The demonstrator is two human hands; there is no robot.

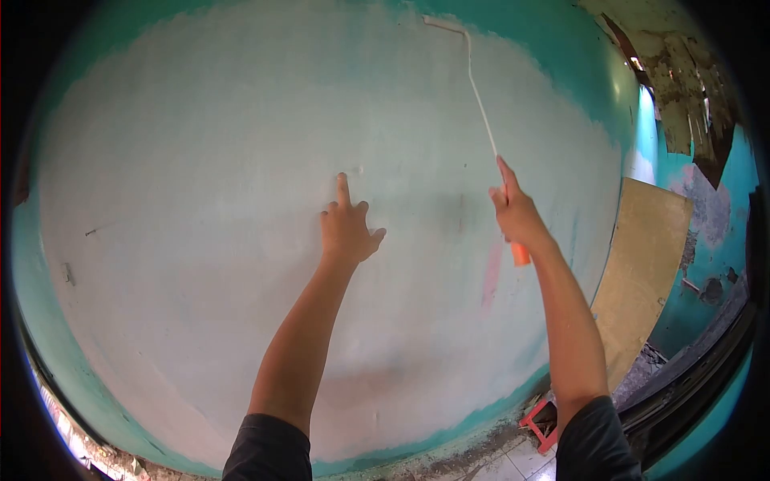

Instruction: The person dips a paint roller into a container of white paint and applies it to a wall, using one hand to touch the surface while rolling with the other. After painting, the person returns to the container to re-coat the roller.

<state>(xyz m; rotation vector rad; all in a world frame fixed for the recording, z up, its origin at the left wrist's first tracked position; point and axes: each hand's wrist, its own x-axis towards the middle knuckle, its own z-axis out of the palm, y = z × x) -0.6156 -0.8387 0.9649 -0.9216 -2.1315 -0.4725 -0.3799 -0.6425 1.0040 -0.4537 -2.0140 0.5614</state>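
Note:
My right hand (517, 212) is wrapped round the orange handle (520, 255) of a paint roller, its index finger stretched along the shaft. The roller's thin white rod (481, 104) runs upward to a narrow roller head (443, 25), which overlaps the upper edge of the pale painted area. My left hand (347, 228) holds nothing; its index finger points up at the wall (200, 200), close to a small bump (358, 170), with the thumb spread out and the other fingers partly bent. White paint covers most of the teal wall.
A tan board (646, 264) leans at the right, beside a damaged teal wall (706, 264). Low on the right, a red plastic stool (539, 425) stands on the tiled floor (513, 465). A nail (92, 232) sticks out of the wall at the left.

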